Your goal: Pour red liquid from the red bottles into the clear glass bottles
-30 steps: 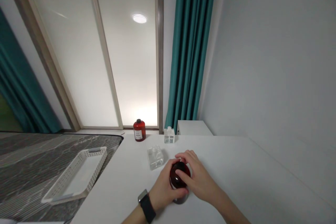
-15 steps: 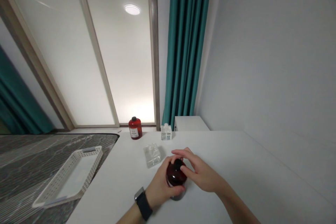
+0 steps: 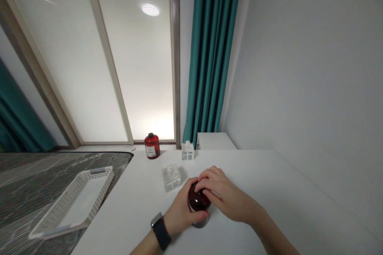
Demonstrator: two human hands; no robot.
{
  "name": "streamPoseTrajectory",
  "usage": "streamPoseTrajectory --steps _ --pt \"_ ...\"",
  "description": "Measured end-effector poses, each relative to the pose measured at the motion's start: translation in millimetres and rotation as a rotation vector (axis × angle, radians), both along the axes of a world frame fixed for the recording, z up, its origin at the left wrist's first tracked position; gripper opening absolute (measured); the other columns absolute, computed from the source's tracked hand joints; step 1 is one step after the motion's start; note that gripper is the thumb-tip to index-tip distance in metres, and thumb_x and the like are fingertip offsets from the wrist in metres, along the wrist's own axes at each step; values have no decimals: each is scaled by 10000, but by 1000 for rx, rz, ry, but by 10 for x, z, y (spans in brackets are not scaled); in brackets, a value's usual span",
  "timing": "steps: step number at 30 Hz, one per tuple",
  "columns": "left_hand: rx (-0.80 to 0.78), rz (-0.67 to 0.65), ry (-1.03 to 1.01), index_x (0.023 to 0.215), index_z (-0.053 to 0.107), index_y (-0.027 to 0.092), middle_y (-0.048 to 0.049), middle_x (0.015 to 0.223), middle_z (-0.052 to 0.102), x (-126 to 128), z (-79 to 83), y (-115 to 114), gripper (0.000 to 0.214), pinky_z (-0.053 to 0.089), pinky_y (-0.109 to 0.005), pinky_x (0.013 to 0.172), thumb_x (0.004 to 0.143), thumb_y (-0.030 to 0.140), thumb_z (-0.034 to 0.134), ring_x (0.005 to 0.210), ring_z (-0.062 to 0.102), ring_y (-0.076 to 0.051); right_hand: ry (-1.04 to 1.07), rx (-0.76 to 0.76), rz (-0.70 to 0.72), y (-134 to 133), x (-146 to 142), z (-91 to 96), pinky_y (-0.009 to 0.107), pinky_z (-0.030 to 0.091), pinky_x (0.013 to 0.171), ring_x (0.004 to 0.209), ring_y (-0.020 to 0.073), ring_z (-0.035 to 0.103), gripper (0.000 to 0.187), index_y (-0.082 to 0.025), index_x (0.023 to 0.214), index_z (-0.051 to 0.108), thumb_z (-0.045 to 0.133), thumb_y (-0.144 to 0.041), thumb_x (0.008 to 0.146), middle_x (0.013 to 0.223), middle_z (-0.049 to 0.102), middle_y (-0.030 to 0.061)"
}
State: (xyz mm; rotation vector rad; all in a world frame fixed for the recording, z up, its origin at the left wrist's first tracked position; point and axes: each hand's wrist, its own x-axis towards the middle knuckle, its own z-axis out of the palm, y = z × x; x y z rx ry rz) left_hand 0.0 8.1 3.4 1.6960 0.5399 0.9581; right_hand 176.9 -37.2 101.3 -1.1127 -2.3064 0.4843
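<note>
A dark red-brown bottle (image 3: 198,202) stands on the white table (image 3: 239,235) in front of me. My left hand (image 3: 179,214) is wrapped round its body from the left, thumb across the near side. From the right, my right hand (image 3: 229,197) closes its fingers over the bottle's top, around the black cap, which they now hide. Just beyond my left hand is a square clear bottle (image 3: 171,178).
At the table's far edge stand a red bottle (image 3: 152,147) with a black cap and white label, and a small clear bottle (image 3: 188,152). A white perforated basket (image 3: 100,195) lies left of the table, on a grey patterned surface. A wall rises on the right.
My right hand's fingers have curled in over the black cap, which showed between them before. My left hand keeps its hold on the bottle. The view has shifted slightly.
</note>
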Motion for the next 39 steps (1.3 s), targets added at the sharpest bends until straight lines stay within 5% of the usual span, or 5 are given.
streamPoseTrajectory --steps 14,19,26,29,39 --pt "27 4 -16 1282 505 175 -92 1262 587 -14 -57 2 723 370 -452 1054 628 184 812 1183 513 -329 33 -9 52 -1 -111 64 401 429 927 989 218 488 232 -212 1021 565 453 -59 886 997 566 51" --pt "-3 -2 -18 1332 461 191 -105 1320 553 -27 -107 14 812 348 -481 1087 612 208 835 1232 495 -338 286 -51 45 26 -20 75 381 439 949 1041 207 525 227 -227 1063 602 433 -141 938 1066 592 62" --pt "-37 70 94 1311 474 216 -100 1326 546 -48 -49 -28 803 335 -486 1109 579 103 784 1236 501 -332 995 -283 -223 289 141 -478 385 517 794 764 180 604 280 -204 1048 573 508 -441 914 899 619 52" --pt "-19 118 101 1312 470 213 -104 1335 539 -40 -69 -36 803 320 -493 1120 576 98 771 1248 494 -340 848 -186 -354 403 267 -757 379 529 773 809 191 628 298 -210 1007 535 413 -476 949 924 629 64" --pt "113 226 168 1347 434 214 -124 1325 531 -53 -197 -1 814 358 -517 1090 611 132 770 1225 517 -345 492 8 -557 643 784 -1420 442 488 855 854 227 580 143 -205 836 631 616 -343 800 898 554 47"
